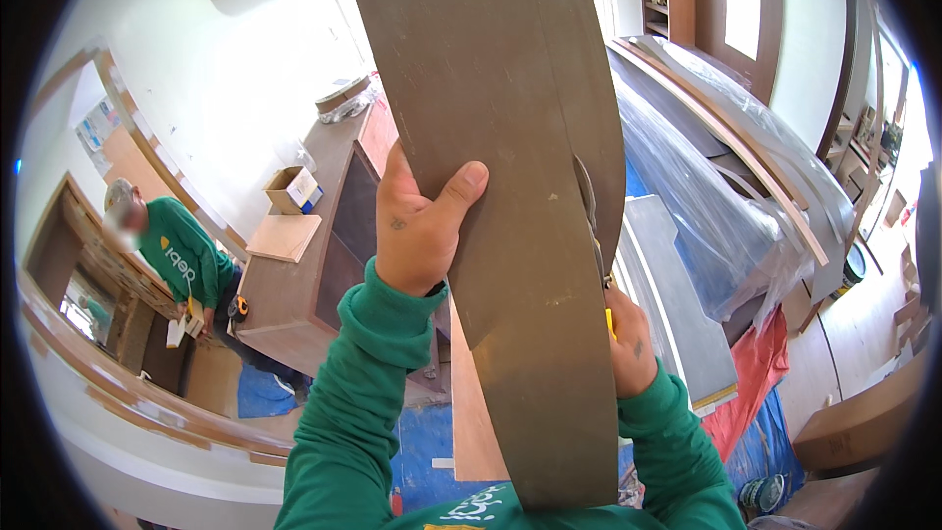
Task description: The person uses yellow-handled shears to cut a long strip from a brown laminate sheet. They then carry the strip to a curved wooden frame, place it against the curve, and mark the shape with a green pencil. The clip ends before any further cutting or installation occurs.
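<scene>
Left hand clamped on a brown sheet, right hand closed round yellow-handled snips

From where I stand, the left hand grips the sheet by its left edge, about midway up, thumb pressed on the near face and fingers hidden behind. The right hand is lower, at the opposite edge and partly covered by the sheet; a bit of yellow handle shows beside it. The metal blade rests at a slit in the sheet, with a narrower strip bowing out to the right and a thin line running up from the slit. How far the blades stand apart I can't tell. The sheet rises in front of the person's chest, lower end closest to the body.

Over to the left, a wooden cabinet carries an open cardboard box, its contents out of my sight, with a flat wood board just beside it. At the far right is a dark bucket; nearer, a brown carton and a tin, and I can't make out what any of these three hold
</scene>
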The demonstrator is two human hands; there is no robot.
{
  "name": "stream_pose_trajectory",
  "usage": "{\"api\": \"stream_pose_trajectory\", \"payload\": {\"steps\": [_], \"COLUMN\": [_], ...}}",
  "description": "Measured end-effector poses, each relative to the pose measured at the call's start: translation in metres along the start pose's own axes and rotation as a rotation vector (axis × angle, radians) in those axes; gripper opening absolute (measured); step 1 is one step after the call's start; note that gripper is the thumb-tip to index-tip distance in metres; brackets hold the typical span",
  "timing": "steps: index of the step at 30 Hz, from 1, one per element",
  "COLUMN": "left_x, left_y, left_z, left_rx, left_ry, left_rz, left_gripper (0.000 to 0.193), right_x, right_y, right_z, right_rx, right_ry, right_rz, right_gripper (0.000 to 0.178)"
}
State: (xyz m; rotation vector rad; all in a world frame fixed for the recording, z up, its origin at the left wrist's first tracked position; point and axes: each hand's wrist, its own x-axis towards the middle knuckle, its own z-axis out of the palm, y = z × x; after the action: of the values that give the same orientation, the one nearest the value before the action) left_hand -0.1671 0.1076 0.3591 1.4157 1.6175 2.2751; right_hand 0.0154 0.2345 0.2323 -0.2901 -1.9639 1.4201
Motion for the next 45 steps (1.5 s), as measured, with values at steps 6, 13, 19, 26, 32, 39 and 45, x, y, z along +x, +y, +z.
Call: {"api": "stream_pose_trajectory", "payload": {"steps": [6,13,19,26,32,39,45], "left_x": [0.000,0.001,-0.002,-0.002,-0.001,0.003,0.006], "left_y": [0.003,0.002,0.002,0.002,-0.001,-0.002,-0.001], "left_z": [-0.001,-0.002,-0.001,0.003,0.003,0.003,0.003], "left_rx": [0.000,0.072,0.035,0.016,0.000,0.026,0.040], "left_ry": [-0.024,-0.025,-0.033,-0.026,-0.031,-0.034,-0.038], "left_rz": [-0.043,-0.011,-0.035,-0.037,-0.033,-0.040,-0.037], "left_gripper": [0.047,0.047,0.046,0.046,0.046,0.047,0.047], "right_x": [-0.002,-0.001,-0.003,-0.002,-0.003,0.004,0.011], "right_y": [-0.003,0.001,0.000,-0.003,-0.002,0.004,-0.001], "right_z": [-0.004,0.001,-0.003,-0.003,-0.003,-0.007,-0.004], "right_rx": [0.018,0.039,0.001,0.020,0.048,-0.029,0.069], "right_ry": [-0.056,-0.007,-0.041,-0.021,-0.028,-0.032,-0.022], "right_rz": [0.060,-0.030,0.041,-0.003,0.036,0.044,0.047], "right_gripper": [0.040,0.042,0.042,0.038,0.038,0.040,0.039]}}
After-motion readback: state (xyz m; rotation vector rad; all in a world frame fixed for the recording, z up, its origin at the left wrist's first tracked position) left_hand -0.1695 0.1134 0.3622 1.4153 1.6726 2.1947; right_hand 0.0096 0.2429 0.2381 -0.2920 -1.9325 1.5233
